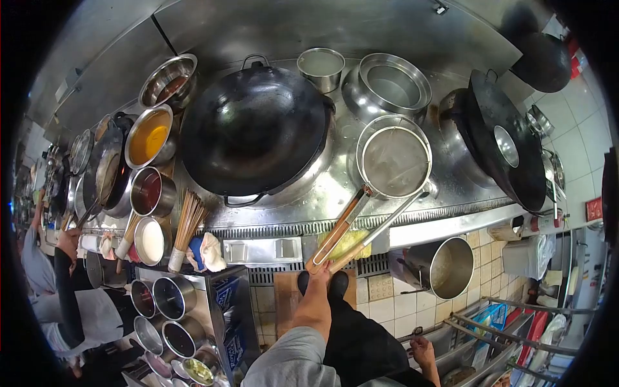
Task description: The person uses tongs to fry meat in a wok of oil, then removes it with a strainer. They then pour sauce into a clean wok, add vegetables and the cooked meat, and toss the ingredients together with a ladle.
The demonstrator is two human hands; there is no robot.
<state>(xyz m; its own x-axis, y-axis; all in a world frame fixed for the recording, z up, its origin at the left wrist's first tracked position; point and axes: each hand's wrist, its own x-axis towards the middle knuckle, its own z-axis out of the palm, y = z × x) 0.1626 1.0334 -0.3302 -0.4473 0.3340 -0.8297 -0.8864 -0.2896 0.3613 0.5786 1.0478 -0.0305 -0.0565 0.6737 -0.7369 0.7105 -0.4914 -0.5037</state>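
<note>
Strainer [394,157], round and silvery, brown-handled

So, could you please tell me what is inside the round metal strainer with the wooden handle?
Within the round metal strainer, cloudy greyish liquid shows; anything beneath its surface is hidden.

Plain black cloth [361,342] covers the lower body; to its left is a creased grey sleeve [290,361], short, leaving the forearm [314,308] bare; just beyond the cloth show dark shoes [338,282] with rounded toes; left hand [318,268] and right hand [423,351] are both bare
</note>
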